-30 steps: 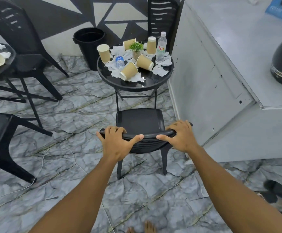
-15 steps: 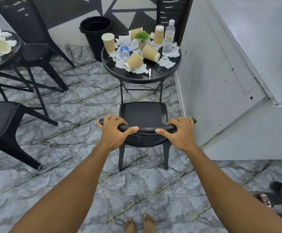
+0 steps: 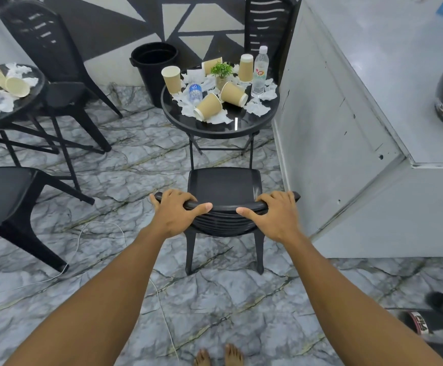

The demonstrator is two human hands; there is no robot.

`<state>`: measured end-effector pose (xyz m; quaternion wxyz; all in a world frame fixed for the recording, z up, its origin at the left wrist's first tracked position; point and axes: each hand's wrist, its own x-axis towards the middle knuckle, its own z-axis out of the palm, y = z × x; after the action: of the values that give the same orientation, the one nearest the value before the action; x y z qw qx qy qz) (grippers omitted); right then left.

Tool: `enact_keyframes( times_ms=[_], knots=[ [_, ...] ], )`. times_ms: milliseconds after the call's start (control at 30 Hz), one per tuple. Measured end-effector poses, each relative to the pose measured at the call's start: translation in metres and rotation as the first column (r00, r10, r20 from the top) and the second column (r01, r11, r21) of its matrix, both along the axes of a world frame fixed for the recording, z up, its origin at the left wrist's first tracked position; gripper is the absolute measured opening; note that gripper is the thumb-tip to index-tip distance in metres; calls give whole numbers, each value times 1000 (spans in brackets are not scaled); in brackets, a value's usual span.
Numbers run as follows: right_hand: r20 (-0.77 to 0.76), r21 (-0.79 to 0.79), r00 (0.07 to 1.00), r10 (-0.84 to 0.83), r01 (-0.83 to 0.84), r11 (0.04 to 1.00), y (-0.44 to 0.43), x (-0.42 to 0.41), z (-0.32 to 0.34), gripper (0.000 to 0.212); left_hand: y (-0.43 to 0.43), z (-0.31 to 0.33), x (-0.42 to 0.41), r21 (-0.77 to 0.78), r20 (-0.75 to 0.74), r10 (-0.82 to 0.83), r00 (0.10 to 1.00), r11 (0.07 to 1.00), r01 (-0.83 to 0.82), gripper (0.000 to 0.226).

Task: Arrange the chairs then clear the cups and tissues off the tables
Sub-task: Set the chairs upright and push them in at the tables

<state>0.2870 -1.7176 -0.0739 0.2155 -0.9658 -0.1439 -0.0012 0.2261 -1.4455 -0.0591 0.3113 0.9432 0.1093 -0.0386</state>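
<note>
- Under the left grip (image 3: 174, 215) and right grip (image 3: 276, 215): chair (image 3: 224, 180) back, held with curled fingers.
- Ahead of grips: bench (image 3: 215, 132) with cups (image 3: 210, 107), tissues (image 3: 257, 108).
- Push straight and slow; stop before bench legs.

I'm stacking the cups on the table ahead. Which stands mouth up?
The cup at the table's left edge, nearest the black bin: its open mouth faces up. Three others lie tipped over; the one by the tall bottle shows a closed white top.
</note>
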Motion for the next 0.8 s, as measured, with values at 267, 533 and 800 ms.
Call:
enact_keyframes(
  times_ms=[267,533,800],
  knots=[
    [-117,47,992,51,-45,998,-3,17,3,73,-5,5,-1,95,-51,-3,999,995,8,76],
    [-229,48,970,78,-69,997,3,6,31,73,-3,21,-13,80,-120,-53,991,995,63,77],
    [-308,2,894,326,-342,940,86,-4,89,47,36,70,-39,94,-92,18,996,996,-9,61]
  ],
)
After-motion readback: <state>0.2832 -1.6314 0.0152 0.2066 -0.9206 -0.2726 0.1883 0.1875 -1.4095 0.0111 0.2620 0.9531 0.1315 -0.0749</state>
